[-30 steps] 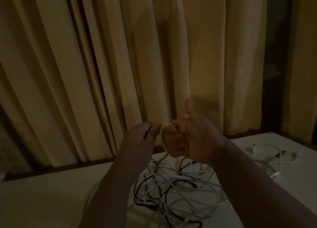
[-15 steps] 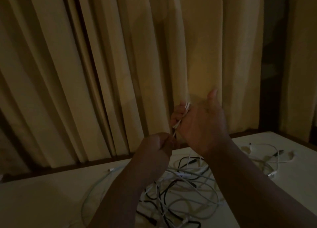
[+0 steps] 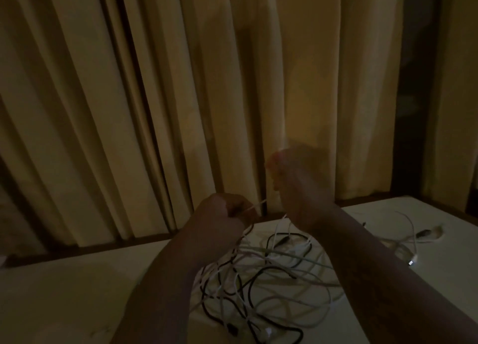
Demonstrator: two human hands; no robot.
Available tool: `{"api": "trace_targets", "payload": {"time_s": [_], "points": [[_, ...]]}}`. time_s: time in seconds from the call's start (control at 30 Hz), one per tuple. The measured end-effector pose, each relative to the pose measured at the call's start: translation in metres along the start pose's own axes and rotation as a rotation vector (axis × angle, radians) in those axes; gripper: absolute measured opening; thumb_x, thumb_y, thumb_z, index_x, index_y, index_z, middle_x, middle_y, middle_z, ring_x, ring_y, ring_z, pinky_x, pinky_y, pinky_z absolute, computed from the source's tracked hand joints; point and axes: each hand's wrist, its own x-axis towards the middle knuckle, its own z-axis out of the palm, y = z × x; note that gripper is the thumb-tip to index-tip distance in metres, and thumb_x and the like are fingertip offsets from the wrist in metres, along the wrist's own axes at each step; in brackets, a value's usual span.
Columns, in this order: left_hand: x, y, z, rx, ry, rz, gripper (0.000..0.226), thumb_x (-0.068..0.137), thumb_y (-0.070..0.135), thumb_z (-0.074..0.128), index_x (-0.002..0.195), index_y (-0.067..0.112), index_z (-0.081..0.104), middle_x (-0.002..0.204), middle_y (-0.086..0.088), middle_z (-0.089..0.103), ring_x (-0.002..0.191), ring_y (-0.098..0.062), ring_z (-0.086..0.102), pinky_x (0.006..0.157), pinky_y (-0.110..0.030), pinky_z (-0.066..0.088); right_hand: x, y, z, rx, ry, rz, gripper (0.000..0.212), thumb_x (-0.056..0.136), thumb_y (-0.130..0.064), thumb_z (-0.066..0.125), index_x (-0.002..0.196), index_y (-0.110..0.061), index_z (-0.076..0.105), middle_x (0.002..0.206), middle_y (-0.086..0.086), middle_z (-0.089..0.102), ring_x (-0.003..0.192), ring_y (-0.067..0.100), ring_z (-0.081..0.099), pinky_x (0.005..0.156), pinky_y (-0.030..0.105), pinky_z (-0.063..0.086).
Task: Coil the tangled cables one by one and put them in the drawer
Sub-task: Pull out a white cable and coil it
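Note:
The room is dim. A tangle of white and black cables (image 3: pixel 261 281) lies on the pale table (image 3: pixel 64 297) in front of me. My left hand (image 3: pixel 222 214) is closed in a fist on a thin white cable (image 3: pixel 256 206), whose short end sticks out to the right. My right hand (image 3: pixel 297 188) is raised above the pile, blurred, with a white strand hanging from under it down to the tangle; its grip is hard to make out. No drawer is visible.
Yellowish curtains (image 3: pixel 181 98) hang close behind the table's far edge. Another loose white cable with a plug (image 3: pixel 413 258) lies at the right of the table, next to a small connector (image 3: pixel 426 234).
My right hand has dropped a little and blurred; my left hand has shifted slightly left and down. The cable between them now runs low beside my left fist instead of up along my right fingers.

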Motion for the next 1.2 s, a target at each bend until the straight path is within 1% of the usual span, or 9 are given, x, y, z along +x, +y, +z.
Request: {"api": "trace_targets", "payload": {"time_s": [0.1,0.2,0.3,0.57,0.7,0.8,0.9,1.0,1.2], "points": [[0.002,-0.003,-0.005,0.069,0.065,0.019,0.020,0.100,0.024,0.059,0.088,0.033,0.073,0.085,0.012,0.071,0.079,-0.009,0.065,0.072,-0.031,0.054,-0.006,0.002,0.005,-0.346,-0.204,-0.104,0.069,0.091,-0.075,0.014,0.099,-0.019,0.053,0.091,0.002,0.056,0.080,0.012,0.054,0.071,0.034,0.049],[0.001,-0.005,-0.007,0.164,0.187,0.092,0.012,0.097,0.031,0.063,0.094,0.032,0.074,0.092,0.019,0.068,0.085,0.005,0.060,0.071,-0.020,0.044,-0.008,-0.001,0.007,-0.316,-0.388,0.011,0.076,0.085,-0.083,0.010,0.087,-0.026,0.061,0.079,-0.007,0.062,0.074,0.005,0.059,0.074,0.036,0.050],[0.000,-0.007,-0.011,0.201,0.286,0.185,0.007,0.093,0.034,0.067,0.090,0.032,0.073,0.089,0.018,0.066,0.085,0.008,0.058,0.069,-0.018,0.044,-0.006,-0.007,0.003,-0.160,-0.502,0.191,0.073,0.088,-0.077,0.012,0.067,-0.022,0.055,0.057,-0.013,0.049,0.049,0.001,0.044,0.061,0.025,0.036],[0.002,-0.011,-0.007,0.140,0.386,0.335,0.014,0.098,0.030,0.059,0.096,0.032,0.073,0.086,0.016,0.067,0.086,0.001,0.061,0.067,-0.012,0.045,-0.002,-0.009,0.000,0.733,-0.673,0.525,0.070,0.080,-0.086,0.020,0.060,-0.020,0.034,0.053,-0.005,0.022,0.046,0.010,0.011,0.043,0.024,0.009],[0.004,-0.011,0.007,0.053,0.343,0.268,0.021,0.103,0.034,0.051,0.094,0.033,0.071,0.078,0.018,0.066,0.075,0.001,0.061,0.061,-0.015,0.044,0.000,-0.015,-0.002,1.180,-0.577,0.511,0.065,0.083,-0.083,0.027,0.063,-0.022,0.035,0.054,-0.008,0.022,0.045,0.008,0.015,0.038,0.023,0.015],[0.003,-0.007,0.018,0.030,0.299,0.221,0.025,0.103,0.035,0.048,0.093,0.033,0.070,0.075,0.001,0.069,0.066,-0.009,0.062,0.059,-0.026,0.050,0.002,-0.013,-0.008,1.403,-0.425,0.439,0.068,0.084,-0.085,0.024,0.068,-0.020,0.039,0.059,-0.007,0.027,0.050,0.009,0.023,0.043,0.023,0.024],[0.000,0.000,0.023,0.031,0.247,0.194,0.025,0.103,0.031,0.050,0.087,0.030,0.069,0.052,0.005,0.055,0.044,-0.007,0.044,0.043,-0.017,0.033,0.005,-0.010,-0.009,1.540,-0.324,0.371,0.074,0.087,-0.085,0.022,0.080,-0.015,0.046,0.072,-0.003,0.032,0.061,0.012,0.031,0.056,0.026,0.033],[-0.001,0.004,0.023,0.086,0.197,0.162,0.024,0.103,0.027,0.052,0.088,0.020,0.069,0.048,0.013,0.051,0.041,-0.006,0.043,0.042,-0.015,0.029,0.007,-0.012,-0.007,1.520,-0.205,0.313,0.076,0.089,-0.083,0.023,0.087,-0.012,0.050,0.077,0.001,0.039,0.068,0.016,0.040,0.069,0.030,0.038],[-0.004,0.005,0.017,0.172,0.088,0.140,0.023,0.099,0.033,0.057,0.080,0.030,0.068,0.066,-0.001,0.064,0.064,-0.020,0.062,0.062,-0.041,0.053,0.014,-0.012,-0.006,1.112,0.009,0.271,0.070,0.096,-0.074,0.021,0.090,-0.013,0.054,0.069,-0.001,0.045,0.063,0.013,0.045,0.071,0.034,0.041]]}}
